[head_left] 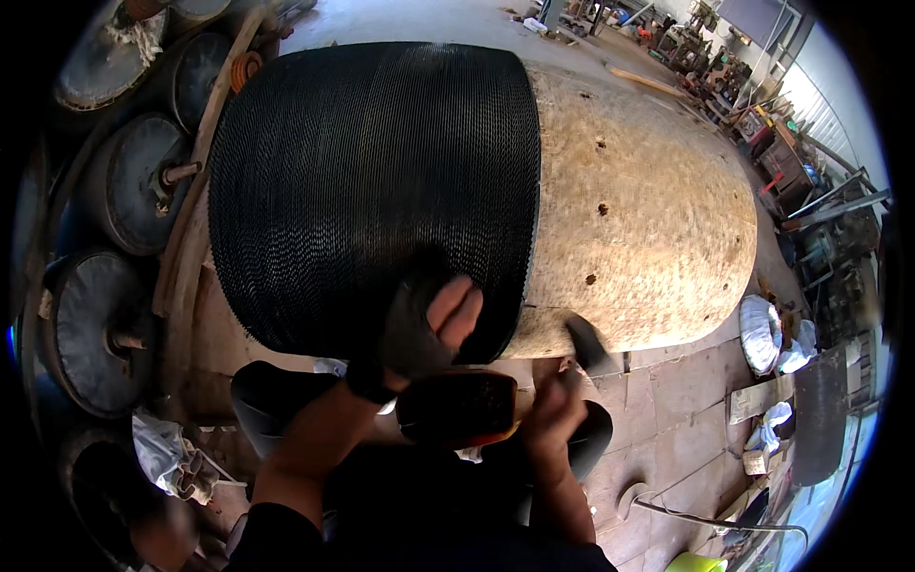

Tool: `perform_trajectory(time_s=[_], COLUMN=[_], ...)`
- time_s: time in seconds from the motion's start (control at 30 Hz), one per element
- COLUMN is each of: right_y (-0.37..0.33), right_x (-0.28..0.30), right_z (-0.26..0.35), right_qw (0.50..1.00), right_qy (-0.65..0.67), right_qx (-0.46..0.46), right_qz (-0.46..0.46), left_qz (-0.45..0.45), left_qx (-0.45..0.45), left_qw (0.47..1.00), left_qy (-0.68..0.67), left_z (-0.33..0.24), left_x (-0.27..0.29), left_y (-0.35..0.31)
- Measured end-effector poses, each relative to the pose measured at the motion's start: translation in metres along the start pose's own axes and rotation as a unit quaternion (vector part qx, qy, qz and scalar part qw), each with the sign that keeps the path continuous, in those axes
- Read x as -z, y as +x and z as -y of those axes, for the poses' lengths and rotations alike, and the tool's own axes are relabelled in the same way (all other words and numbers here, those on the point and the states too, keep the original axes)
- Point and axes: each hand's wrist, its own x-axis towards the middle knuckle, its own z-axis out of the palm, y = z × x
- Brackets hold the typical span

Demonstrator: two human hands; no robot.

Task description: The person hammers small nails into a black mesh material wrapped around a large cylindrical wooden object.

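Observation:
A large horizontal roller spans the middle of the head view. Its left part carries a black ridged, toothed covering (381, 162), while pale wood (648, 191) with several dark holes shows on the right. My left hand (429, 324), in a dark glove with some bare fingers, is curled against the covering's lower part; whatever it pinches is hidden. My right hand (556, 415) is closed round a hammer (589, 345), its dark head blurred beside the roller's lower edge. Below, between my knees, rests a dark brown open container (467, 410); its contents are too dark to make out.
Several dark rollers with end shafts, one roller (100, 329) among them, are stacked at the left beside wooden beams (195, 219). On the tiled floor at right lie a white wrapped coil (761, 334) and a curved metal rod (715, 520). Cluttered machinery (772, 153) lines the far right.

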Motion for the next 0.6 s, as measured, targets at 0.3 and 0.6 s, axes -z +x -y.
perform_trajectory(time_s=[0.3, 0.6], right_y=[-0.005, -0.001], right_x=[0.013, 0.014], right_z=[0.029, 0.043], right_qw=[0.979, 0.990], right_qy=[0.188, 0.133], right_qx=[-0.036, -0.028], right_qz=[-0.074, -0.028], left_qz=[-0.018, 0.002], left_qx=[-0.024, 0.014], left_qw=[0.993, 0.996], left_qy=[0.116, 0.087], left_z=[0.034, 0.035], left_x=[-0.007, -0.007], left_y=[0.045, 0.041])
